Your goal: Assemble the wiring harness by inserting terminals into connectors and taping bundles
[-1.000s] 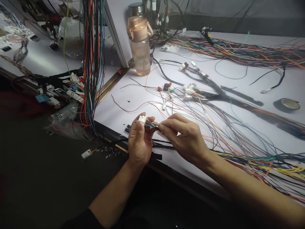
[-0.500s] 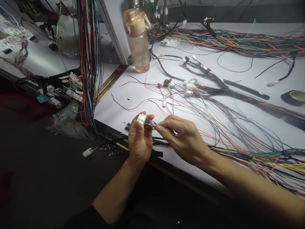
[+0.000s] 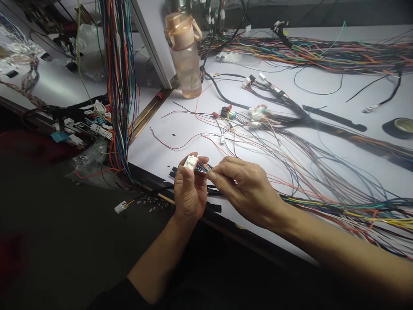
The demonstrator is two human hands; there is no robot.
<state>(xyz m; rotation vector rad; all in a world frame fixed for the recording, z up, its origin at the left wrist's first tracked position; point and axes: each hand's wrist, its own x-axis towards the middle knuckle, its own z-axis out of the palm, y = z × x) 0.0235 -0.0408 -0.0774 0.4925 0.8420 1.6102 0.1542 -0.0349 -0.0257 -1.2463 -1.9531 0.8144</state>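
A white multi-pin connector housing (image 3: 191, 162) sits in my left hand (image 3: 189, 189), pinched between thumb and fingers above the table's front edge. Thin wires (image 3: 201, 168) in several colours run from its right side toward my right hand (image 3: 247, 187). The thumb and forefinger of that hand are pressed together on wire close behind the connector; which strand they grip is partly hidden. Beyond my hands lie a small white connector (image 3: 222, 139), a black connector (image 3: 225, 112) and a cluster of white connectors (image 3: 258, 113) on loose wires.
A drink bottle (image 3: 186, 56) stands by the upright frame. Thick wire bundles (image 3: 348, 56) cross the back of the table, and another bundle (image 3: 119, 86) hangs at left. A tape roll (image 3: 398, 128) lies at right. A white connector (image 3: 121, 207) hangs past the table edge.
My right hand's fingertips have shifted very slightly left toward the connector. My left hand still holds the connector in nearly the same place. The camera view has moved a little.
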